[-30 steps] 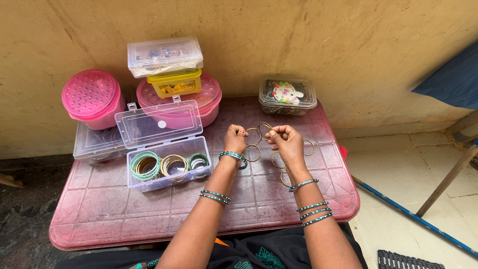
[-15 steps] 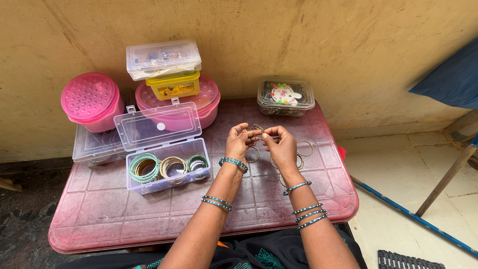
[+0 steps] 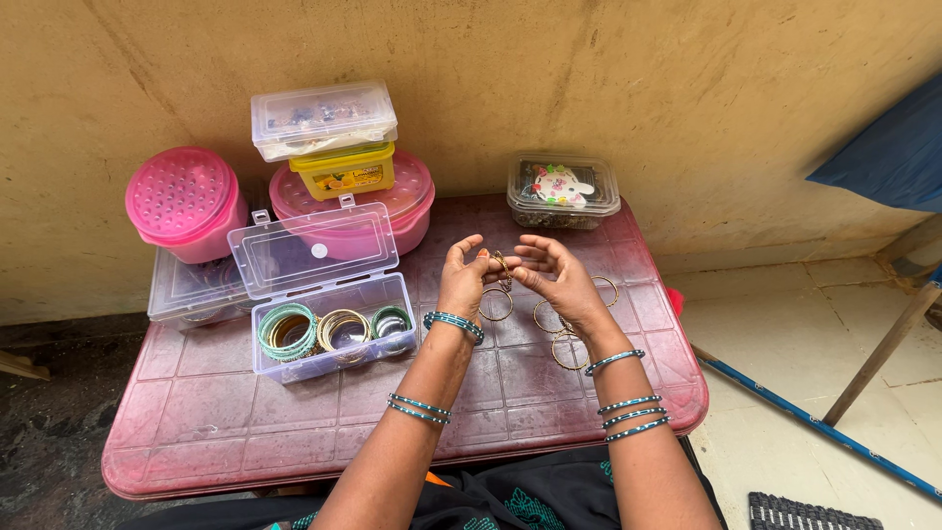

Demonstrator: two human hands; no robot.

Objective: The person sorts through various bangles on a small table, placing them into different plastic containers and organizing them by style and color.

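- Thin gold bangles (image 3: 501, 267) are pinched together in the left hand (image 3: 465, 280).
- The right hand (image 3: 557, 280), fingers spread, is positioned at 3 o'clock of them.
- Loose round bangles (image 3: 569, 350) are laid on the ridged red table (image 3: 196, 412).

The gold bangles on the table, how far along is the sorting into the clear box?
Done: the open clear box already holds green and gold bangle stacks. In hand: the left hand pinches a few gold bangles, with the right hand open beside them. Left: several loose gold bangles lie on the red table.
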